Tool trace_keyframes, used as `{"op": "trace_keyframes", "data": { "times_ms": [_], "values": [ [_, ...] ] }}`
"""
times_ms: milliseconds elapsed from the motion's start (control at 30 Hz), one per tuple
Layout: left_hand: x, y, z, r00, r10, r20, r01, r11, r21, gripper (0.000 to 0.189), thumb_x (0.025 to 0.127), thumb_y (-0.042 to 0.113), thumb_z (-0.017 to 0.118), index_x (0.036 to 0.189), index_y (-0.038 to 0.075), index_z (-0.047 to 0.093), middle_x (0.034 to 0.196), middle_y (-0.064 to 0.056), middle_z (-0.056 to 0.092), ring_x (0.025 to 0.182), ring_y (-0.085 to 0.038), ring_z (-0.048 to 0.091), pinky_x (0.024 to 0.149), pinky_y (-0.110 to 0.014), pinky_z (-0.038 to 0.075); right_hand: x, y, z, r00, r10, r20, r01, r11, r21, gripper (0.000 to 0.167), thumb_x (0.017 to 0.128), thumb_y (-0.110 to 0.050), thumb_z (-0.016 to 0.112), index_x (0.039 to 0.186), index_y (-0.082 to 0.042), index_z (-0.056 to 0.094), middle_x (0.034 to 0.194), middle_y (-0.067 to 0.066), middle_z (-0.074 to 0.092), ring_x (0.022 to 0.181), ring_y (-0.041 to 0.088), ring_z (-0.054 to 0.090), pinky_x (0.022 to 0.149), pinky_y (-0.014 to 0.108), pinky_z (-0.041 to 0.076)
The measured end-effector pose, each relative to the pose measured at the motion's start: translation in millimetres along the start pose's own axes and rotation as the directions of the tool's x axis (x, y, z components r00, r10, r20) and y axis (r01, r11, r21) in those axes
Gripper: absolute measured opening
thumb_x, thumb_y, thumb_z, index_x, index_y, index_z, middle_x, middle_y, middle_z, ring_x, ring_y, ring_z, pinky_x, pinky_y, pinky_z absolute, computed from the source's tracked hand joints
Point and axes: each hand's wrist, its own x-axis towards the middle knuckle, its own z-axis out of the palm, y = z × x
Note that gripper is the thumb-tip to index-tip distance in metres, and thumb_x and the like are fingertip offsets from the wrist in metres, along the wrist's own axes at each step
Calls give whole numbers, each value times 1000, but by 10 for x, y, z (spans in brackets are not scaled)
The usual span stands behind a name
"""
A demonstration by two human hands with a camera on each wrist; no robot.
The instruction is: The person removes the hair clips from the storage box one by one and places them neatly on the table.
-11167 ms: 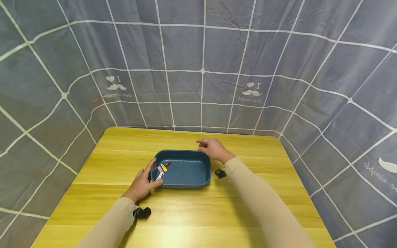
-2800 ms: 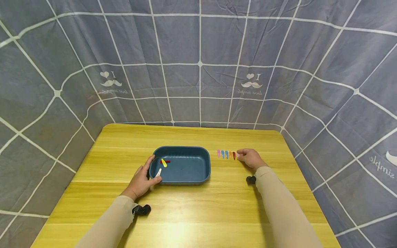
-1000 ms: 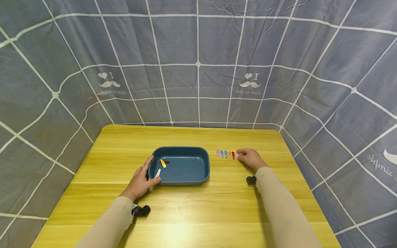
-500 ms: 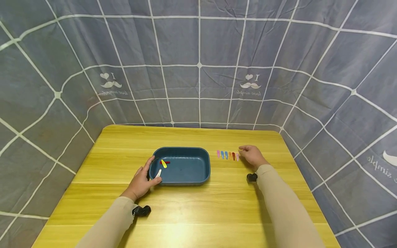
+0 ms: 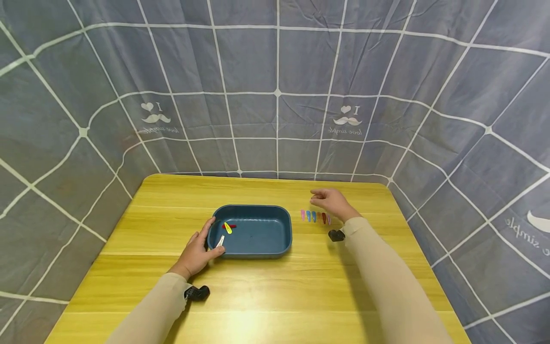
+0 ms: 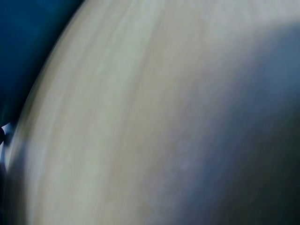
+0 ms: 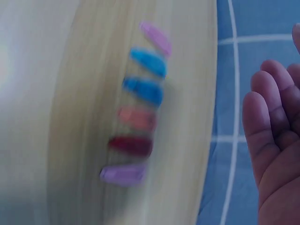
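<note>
Now, left grip (image 5: 195, 254) clasping a blue tray (image 5: 259, 235), right grip (image 5: 333, 202) released, six hair clips (image 7: 144, 91) lined up nearby

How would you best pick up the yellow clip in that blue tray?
Probably pinch the yellow clip across its narrow width at its near end, coming from above: it is slim, that end lies clear of the red clip it crosses, and the blue tray has raised walls.

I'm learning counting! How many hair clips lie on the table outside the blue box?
6, in a row on the table, right of the blue box. Going outward: pink clip, blue clip, second blue clip, orange clip, dark red clip, purple clip. None looks hidden.
</note>
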Motion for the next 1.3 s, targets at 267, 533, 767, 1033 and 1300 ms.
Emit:
{"op": "trace_keyframes", "data": {
  "times_ms": [267, 533, 767, 1033, 1300],
  "values": [
    [12, -14, 6, 1000, 0, 1, 0, 1000, -6, 97, 98, 44, 72, 171, 25, 12, 170, -29, 28, 150, -71, 16, 113, -86, 23, 75, -332, 177, 995, -78, 59, 80, 996, -28, 54, 105, -30, 68, 153, -9, 57, 139, 14, 70, 131, 34, 65, 110, 50, 52],
    [8, -15, -12, 1000, -7, 4, 7, 1000, -11, 96, 98, 45, 72, 171, 26, 12, 170, -28, 27, 151, -70, 15, 114, -86, 22, 133, -566, 374, 987, -104, 122, 109, 993, -34, 50, 105, -27, 66, 152, -10, 58, 140, 13, 69, 125, 33, 69, 103, 52, 57],
    [15, -17, -8, 1000, 5, 1, -5, 1000, -1, 96, 99, 46, 71, 171, 26, 12, 170, -28, 28, 150, -70, 16, 113, -86, 24, 199, -748, 609, 971, -182, 158, 196, 977, -81, 46, 104, -24, 68, 148, -9, 62, 133, 11, 74, 115, 32, 72, 84, 47, 63],
    [15, -18, -7, 1000, 7, -4, -7, 1000, -2, 96, 98, 46, 72, 171, 27, 12, 169, -28, 29, 150, -71, 17, 112, -86, 25, 247, -966, 845, 950, -240, 201, 265, 958, -107, 47, 103, -21, 70, 147, -7, 63, 127, 9, 77, 120, 24, 72, 101, 38, 59],
    [24, -32, -9, 1000, 8, -6, -8, 1000, -8, 97, 97, 45, 73, 171, 25, 14, 169, -28, 31, 151, -69, 18, 114, -84, 26, 293, -1096, 997, 935, -245, 257, 276, 957, -93, 48, 103, -22, 70, 148, -8, 62, 132, 11, 75, 122, 23, 71, 101, 37, 59]
  ]
}}
